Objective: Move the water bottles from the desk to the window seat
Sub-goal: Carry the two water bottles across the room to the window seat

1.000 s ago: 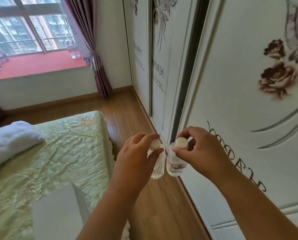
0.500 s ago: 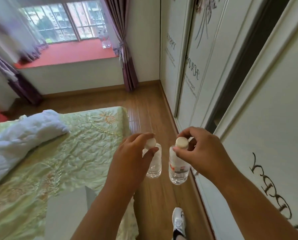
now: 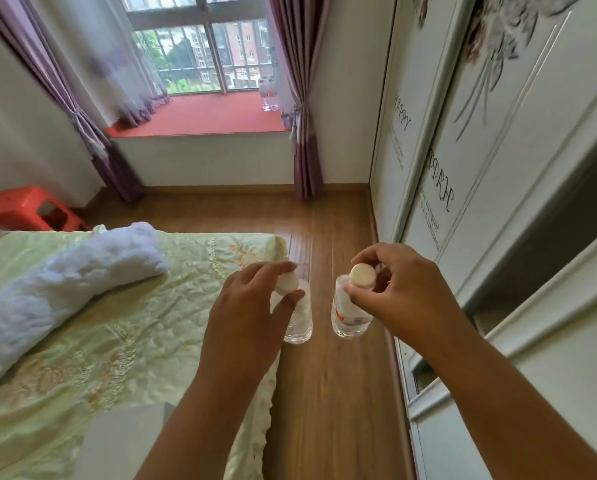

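I carry two clear water bottles with white caps, hanging upright over the wooden floor. My left hand (image 3: 252,306) pinches the cap of one bottle (image 3: 299,323). My right hand (image 3: 394,292) pinches the neck of the other bottle (image 3: 349,313), which has a red and white label. Straight ahead lies the red window seat (image 3: 203,116). Clear bottles (image 3: 269,100) stand at its right end, beside the curtain.
A bed with a green quilt (image 3: 117,323) and a white rolled blanket (image 3: 58,289) fills the left. White wardrobe doors (image 3: 480,150) line the right. A strip of wooden floor (image 3: 331,220) runs between them to the window. An orange plastic stool (image 3: 27,209) sits far left.
The view has swung left to face the window seat squarely, and it looks closer. Both hands still hold their bottles in the same way.
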`<state>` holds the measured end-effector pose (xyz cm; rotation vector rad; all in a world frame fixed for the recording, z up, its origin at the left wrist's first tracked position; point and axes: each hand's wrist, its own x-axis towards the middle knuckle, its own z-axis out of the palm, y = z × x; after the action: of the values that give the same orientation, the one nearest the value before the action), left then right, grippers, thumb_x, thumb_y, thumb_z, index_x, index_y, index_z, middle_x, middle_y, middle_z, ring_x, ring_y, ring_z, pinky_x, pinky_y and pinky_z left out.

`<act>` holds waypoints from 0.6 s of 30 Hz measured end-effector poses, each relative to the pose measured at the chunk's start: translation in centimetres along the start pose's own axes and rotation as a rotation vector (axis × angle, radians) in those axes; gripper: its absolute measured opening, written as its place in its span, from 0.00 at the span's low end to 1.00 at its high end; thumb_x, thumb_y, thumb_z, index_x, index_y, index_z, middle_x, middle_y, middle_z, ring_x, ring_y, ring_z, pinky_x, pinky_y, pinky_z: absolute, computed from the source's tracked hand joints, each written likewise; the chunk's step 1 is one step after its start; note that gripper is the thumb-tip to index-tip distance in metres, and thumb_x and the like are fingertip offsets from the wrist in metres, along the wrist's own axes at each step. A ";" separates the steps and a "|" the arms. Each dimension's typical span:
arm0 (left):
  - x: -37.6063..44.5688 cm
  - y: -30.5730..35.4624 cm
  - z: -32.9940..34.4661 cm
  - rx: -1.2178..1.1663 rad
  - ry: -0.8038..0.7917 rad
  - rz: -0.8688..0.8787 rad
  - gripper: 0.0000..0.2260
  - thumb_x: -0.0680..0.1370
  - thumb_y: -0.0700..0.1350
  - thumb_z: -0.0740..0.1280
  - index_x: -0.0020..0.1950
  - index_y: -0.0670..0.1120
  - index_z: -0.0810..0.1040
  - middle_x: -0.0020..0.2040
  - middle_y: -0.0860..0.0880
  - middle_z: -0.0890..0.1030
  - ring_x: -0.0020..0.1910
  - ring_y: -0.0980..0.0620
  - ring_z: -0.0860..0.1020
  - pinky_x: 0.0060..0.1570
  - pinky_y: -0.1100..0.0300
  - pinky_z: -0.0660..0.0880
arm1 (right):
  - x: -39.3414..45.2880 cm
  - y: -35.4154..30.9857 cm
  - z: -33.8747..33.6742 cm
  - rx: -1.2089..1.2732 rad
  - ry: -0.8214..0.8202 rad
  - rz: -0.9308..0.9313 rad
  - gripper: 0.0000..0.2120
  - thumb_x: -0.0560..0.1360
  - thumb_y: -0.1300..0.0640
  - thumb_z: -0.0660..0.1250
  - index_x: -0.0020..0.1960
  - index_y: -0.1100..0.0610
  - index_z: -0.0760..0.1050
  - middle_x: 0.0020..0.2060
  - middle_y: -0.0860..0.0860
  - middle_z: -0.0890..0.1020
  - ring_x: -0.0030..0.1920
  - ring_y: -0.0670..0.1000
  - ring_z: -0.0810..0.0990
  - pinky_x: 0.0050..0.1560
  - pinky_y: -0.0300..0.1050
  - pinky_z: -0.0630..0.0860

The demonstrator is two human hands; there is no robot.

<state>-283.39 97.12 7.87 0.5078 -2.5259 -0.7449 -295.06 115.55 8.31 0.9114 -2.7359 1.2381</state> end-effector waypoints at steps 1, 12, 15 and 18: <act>0.6 0.0 0.3 -0.008 -0.001 -0.003 0.18 0.74 0.50 0.76 0.64 0.57 0.80 0.61 0.58 0.81 0.57 0.53 0.79 0.54 0.49 0.80 | 0.6 0.3 -0.3 0.003 -0.002 -0.002 0.15 0.70 0.48 0.78 0.51 0.43 0.76 0.45 0.35 0.77 0.43 0.39 0.79 0.41 0.27 0.76; 8.2 0.4 5.5 -0.113 -0.118 0.055 0.18 0.74 0.50 0.76 0.63 0.57 0.80 0.54 0.65 0.75 0.56 0.55 0.78 0.55 0.51 0.79 | 6.4 4.2 -0.9 -0.046 -0.023 0.089 0.15 0.70 0.45 0.78 0.52 0.42 0.76 0.44 0.35 0.77 0.43 0.38 0.79 0.41 0.26 0.73; 11.5 0.2 6.9 -0.128 -0.145 0.120 0.18 0.74 0.51 0.75 0.64 0.57 0.79 0.54 0.66 0.73 0.57 0.55 0.78 0.56 0.51 0.79 | 8.8 4.9 -0.9 -0.078 0.007 0.129 0.16 0.70 0.44 0.78 0.53 0.42 0.76 0.46 0.37 0.78 0.43 0.39 0.79 0.42 0.27 0.74; 15.3 -0.5 8.1 -0.156 -0.167 0.176 0.18 0.74 0.51 0.75 0.64 0.57 0.79 0.55 0.65 0.73 0.57 0.56 0.78 0.56 0.52 0.80 | 11.8 5.2 -0.9 -0.109 0.046 0.170 0.17 0.70 0.44 0.78 0.54 0.43 0.76 0.47 0.38 0.78 0.43 0.40 0.79 0.42 0.27 0.74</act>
<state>-300.18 93.03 6.37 0.1746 -2.5943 -0.9412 -307.74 112.95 8.11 0.6449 -2.8616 1.1024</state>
